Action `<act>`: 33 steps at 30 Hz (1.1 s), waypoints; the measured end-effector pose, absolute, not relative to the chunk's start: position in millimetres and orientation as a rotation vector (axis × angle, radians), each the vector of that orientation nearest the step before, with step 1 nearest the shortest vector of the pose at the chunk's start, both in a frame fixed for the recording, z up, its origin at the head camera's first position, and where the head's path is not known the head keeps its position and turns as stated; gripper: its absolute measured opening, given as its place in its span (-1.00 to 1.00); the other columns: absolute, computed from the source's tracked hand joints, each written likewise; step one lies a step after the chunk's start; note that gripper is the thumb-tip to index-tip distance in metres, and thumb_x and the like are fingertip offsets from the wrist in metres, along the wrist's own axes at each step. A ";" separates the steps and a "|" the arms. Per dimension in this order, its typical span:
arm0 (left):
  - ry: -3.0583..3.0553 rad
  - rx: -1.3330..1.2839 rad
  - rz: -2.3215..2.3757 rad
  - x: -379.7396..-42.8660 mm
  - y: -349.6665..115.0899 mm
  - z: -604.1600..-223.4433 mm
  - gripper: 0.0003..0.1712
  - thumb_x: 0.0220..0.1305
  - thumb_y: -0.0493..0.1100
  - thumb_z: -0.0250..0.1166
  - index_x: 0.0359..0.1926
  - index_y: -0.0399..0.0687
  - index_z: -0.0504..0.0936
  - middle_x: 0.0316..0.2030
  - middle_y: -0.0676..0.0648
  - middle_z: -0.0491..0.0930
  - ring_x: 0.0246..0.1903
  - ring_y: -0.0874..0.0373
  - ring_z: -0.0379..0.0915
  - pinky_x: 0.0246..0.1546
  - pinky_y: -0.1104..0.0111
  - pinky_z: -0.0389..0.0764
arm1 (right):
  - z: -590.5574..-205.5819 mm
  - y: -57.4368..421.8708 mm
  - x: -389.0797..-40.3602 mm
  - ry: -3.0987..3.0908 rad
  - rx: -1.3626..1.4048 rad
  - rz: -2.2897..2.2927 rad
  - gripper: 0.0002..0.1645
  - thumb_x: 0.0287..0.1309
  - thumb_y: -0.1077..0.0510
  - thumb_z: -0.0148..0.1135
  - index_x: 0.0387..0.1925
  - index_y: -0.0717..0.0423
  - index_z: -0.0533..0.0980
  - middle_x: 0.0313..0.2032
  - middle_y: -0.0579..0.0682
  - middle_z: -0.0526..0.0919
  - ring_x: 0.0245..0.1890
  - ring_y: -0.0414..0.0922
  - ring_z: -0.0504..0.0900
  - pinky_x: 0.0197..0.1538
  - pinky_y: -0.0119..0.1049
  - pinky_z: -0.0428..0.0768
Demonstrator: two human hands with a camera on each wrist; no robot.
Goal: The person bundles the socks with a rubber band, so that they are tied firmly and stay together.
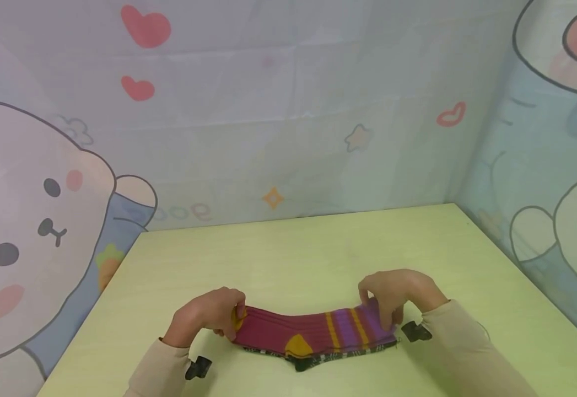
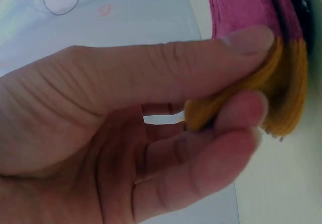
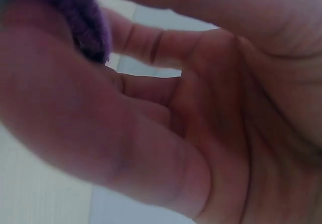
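A maroon sock [image 1: 268, 326] with a mustard heel and purple and mustard stripes stretches between my two hands, low over the table. Beneath it lies a dark patterned sock [image 1: 304, 363], showing only along the lower edge. My left hand [image 1: 214, 313] pinches the mustard toe end [image 2: 289, 90], thumb on one side and fingers on the other. At the opposite end, my right hand [image 1: 392, 293] pinches the purple cuff [image 1: 375, 320]. In the right wrist view only a bit of purple knit [image 3: 90, 22] shows between thumb and fingers.
The pale yellow table [image 1: 288, 259] spreads around the socks and meets a cloth backdrop [image 1: 288, 138] printed with hearts and cartoon animals at the back and sides. A small black piece sits at each wrist by the beige sleeves [image 1: 161, 366].
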State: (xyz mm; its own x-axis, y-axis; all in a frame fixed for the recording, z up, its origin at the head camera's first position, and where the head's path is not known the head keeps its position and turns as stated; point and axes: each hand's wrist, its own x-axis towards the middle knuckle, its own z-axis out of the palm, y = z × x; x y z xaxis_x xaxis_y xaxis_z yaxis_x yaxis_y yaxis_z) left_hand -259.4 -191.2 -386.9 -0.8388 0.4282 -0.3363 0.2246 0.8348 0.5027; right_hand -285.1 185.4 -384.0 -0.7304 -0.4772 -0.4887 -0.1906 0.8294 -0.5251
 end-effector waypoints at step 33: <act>2.741 0.519 0.217 -265.1 -187.4 -400.4 -0.53 -0.17 -0.42 0.61 -0.36 -0.08 0.47 -0.46 0.03 0.45 -0.44 0.11 0.34 -0.40 0.21 0.47 | -398.8 189.6 -295.6 2.421 -0.487 -0.535 -0.69 0.02 0.36 0.46 -0.19 0.13 0.58 -0.57 0.03 0.67 -0.60 0.04 0.69 -0.44 -0.11 0.67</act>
State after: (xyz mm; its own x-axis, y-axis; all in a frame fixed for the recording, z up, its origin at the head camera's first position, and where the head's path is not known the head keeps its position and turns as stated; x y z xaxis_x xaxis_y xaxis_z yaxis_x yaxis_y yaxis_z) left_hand -265.1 -187.4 -400.4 -0.8748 0.3788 -0.3020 0.3265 0.9215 0.2102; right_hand -295.6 189.6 -398.8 -0.7493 -0.4578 -0.4786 -0.2132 0.8509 -0.4801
